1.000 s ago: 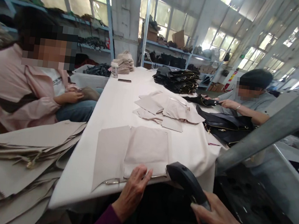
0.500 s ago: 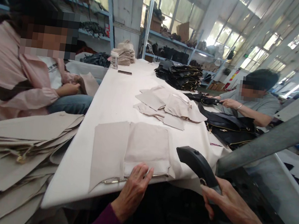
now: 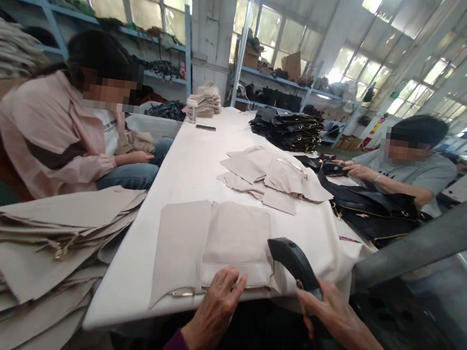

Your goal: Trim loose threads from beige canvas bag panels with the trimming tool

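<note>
A beige bag panel (image 3: 238, 235) with a stitched pocket section lies at the front edge of the white table (image 3: 195, 162). Along its lower edge runs a metal zipper (image 3: 185, 293). My left hand (image 3: 217, 303) rests on this edge, fingers laid over the material beside the zipper. My right hand (image 3: 325, 308) is closed around the handle of a black curved hand tool (image 3: 296, 262), whose exact kind I cannot make out. The tool's blunt end hovers at the panel's right side; whether they touch is unclear. The lower part of the handle is in shadow.
Loose beige pieces (image 3: 276, 177) lie farther up the table. Black zippered pieces (image 3: 376, 212) are by a co-worker (image 3: 418, 158) on the right. Beige panels (image 3: 37, 247) are heaped at left, near another seated person (image 3: 60, 131). A grey metal post (image 3: 429, 244) slants at right.
The black tool's end has moved left and closer to the panel. My left hand stays on the panel's edge. The view has shifted, and the person at left has lowered the beige piece.
</note>
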The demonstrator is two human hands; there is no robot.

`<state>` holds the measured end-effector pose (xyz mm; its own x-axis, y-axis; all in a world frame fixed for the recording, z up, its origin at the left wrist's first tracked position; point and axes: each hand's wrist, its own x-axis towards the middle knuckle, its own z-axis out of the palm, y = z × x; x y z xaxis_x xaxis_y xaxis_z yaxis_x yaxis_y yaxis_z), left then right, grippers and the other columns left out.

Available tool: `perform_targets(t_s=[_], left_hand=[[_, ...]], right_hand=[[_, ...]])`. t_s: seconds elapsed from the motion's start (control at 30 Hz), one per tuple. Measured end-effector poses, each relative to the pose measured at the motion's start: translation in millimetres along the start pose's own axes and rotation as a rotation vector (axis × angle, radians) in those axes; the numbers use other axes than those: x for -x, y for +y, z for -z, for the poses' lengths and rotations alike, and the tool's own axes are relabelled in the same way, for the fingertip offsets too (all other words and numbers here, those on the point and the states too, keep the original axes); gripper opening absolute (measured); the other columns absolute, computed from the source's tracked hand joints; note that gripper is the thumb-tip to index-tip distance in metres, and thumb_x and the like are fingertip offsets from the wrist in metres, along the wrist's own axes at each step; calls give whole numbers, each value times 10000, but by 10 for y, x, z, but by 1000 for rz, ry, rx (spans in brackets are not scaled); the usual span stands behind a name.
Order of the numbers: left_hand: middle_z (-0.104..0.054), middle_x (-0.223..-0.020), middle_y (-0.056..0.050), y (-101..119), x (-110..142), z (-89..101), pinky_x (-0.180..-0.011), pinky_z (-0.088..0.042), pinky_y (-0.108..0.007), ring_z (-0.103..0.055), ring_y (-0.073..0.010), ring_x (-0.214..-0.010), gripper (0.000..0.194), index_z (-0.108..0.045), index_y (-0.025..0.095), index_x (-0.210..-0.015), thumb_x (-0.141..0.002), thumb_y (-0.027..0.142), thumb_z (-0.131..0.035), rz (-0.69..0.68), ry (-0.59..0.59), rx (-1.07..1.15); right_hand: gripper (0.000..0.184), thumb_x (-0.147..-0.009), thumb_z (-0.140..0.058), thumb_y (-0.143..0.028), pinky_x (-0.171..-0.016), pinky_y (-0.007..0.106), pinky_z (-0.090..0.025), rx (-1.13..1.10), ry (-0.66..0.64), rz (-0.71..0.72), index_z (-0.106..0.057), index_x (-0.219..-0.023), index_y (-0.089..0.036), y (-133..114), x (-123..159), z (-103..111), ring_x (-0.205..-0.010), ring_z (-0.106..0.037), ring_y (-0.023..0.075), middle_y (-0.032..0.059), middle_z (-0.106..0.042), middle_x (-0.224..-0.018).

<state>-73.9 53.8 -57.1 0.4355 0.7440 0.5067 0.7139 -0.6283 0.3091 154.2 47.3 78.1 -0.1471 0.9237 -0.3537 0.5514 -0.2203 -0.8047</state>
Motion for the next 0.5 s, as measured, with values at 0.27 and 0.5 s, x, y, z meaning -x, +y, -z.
perform_targets(t_s=[0.27, 0.5], left_hand=[[-508, -1040, -114, 12, -15, 15, -899, -458, -468, -492, -250, -1018, 418, -451, 165, -1246, -858, 23, -393, 19, -9, 8], [-531, -1058, -133, 98, -31, 24, -906, -450, -474, -499, -262, -1034, 427, -450, 139, -1238, -833, 11, -410, 25, -53, -77]], right_hand=[[312, -860, -491, -440, -451, 218, -424, 79, -48, 47, -470, -658, -203, 224, 304, 143, -406, -523, 121, -53, -524, -440], [362, -831, -500, -508, -426, 227, -423, 30, -42, 39, -456, -623, -215, 368, 72, 4, -383, -526, 131, -53, -512, -427]])
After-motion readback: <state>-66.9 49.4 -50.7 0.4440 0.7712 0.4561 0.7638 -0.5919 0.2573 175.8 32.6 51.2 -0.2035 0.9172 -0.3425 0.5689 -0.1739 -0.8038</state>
